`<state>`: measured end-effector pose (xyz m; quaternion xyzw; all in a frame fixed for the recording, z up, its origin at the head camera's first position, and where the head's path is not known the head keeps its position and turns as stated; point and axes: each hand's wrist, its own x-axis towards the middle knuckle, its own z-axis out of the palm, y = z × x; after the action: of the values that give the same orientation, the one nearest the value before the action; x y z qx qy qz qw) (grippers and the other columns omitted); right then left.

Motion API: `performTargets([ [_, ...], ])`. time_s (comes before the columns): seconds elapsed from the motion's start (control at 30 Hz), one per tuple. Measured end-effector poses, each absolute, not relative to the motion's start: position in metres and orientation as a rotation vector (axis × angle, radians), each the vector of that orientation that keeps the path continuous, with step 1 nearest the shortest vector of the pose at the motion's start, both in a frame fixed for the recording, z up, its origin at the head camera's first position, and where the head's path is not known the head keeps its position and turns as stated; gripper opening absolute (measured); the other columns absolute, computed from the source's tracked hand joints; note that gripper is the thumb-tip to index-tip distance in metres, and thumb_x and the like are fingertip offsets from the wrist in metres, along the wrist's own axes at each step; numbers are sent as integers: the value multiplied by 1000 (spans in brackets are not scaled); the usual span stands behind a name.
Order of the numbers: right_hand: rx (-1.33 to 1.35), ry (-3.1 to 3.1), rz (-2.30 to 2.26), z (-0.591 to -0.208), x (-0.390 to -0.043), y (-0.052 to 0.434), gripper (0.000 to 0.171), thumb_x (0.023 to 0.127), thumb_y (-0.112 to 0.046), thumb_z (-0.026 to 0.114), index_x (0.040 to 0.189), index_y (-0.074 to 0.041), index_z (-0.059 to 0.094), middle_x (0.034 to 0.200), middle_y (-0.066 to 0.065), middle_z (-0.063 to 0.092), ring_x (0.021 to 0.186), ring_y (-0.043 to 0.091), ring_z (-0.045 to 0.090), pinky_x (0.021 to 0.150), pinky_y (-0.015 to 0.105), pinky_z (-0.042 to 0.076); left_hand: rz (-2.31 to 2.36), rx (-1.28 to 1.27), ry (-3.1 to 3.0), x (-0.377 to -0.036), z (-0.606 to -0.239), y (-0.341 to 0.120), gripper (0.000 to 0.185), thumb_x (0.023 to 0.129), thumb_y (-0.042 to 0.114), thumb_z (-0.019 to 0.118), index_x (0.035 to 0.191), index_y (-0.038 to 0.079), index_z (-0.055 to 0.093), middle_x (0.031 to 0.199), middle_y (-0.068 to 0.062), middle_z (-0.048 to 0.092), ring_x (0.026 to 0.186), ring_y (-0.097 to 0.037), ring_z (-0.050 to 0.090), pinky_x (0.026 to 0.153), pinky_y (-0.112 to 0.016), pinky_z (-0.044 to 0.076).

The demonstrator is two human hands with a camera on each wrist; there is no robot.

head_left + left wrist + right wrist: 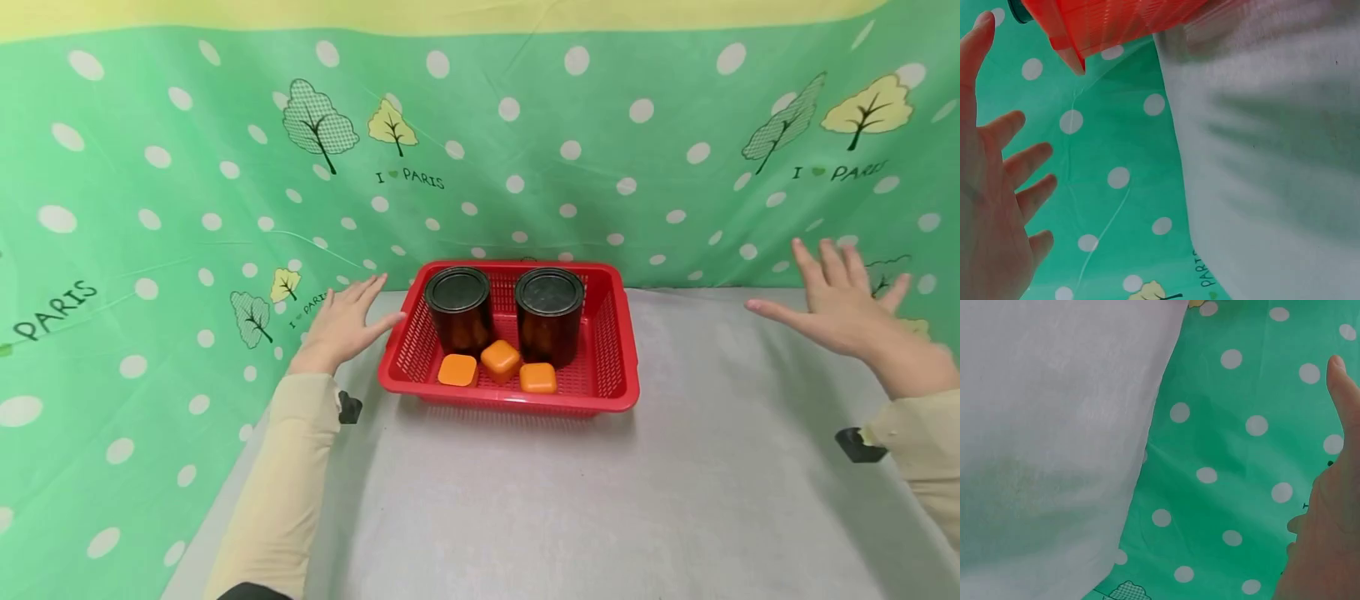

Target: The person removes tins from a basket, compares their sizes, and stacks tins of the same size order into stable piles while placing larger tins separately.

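Observation:
A red plastic basket [510,400] stands at the back of the table. Inside it are two dark cylindrical cans with black lids, a left can [459,312] and a right can [550,317]. Three orange rounded blocks lie in front of them: a left block [457,370], a middle block [501,359] and a right block [537,377]. My left hand [341,325] hovers beside the basket's left side, fingers spread, holding nothing. Far to the right of the basket, my right hand [847,304] is raised with spread fingers and also holds nothing.
A pale grey tabletop [525,500] extends in front of the basket and to its right. Green dotted cloth [480,150] with printed trees hangs behind the table and along its left side. In the left wrist view, the basket's corner [1066,37] appears at the top.

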<state>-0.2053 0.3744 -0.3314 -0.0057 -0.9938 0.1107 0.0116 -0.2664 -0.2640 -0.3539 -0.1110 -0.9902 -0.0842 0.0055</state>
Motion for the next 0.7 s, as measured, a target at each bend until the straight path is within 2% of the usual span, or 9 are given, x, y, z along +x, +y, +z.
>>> performTargets([
  [0.23, 32, -3096, 370, -329, -205, 364, 107, 92, -71, 45, 157, -16, -21, 161, 27, -24, 145, 50, -31, 93, 88, -19, -416, -482, -3078, -262, -358, -265, 82, 95, 62, 51, 161, 25, 19, 167, -9, 23, 153, -35, 23, 124, -62, 7],
  [0.47, 126, -3098, 392, -326, -207, 352, 105, 94, -68, 46, 157, -18, -20, 161, 25, -25, 146, 47, -31, 92, 89, -20, -630, -532, -3028, -261, -367, -266, 77, 94, 55, 59, 159, 28, 27, 164, -5, 30, 151, -34, 30, 119, -61, 29],
  [0.7, 190, -3079, 368, -323, -208, 334, 109, 91, -68, 53, 159, -17, -16, 164, 25, -18, 149, 47, -25, 96, 89, -15, -761, -529, -3019, -262, -368, -263, 74, 94, 48, 64, 157, 22, 34, 161, -8, 36, 149, -35, 32, 118, -61, 31],
])
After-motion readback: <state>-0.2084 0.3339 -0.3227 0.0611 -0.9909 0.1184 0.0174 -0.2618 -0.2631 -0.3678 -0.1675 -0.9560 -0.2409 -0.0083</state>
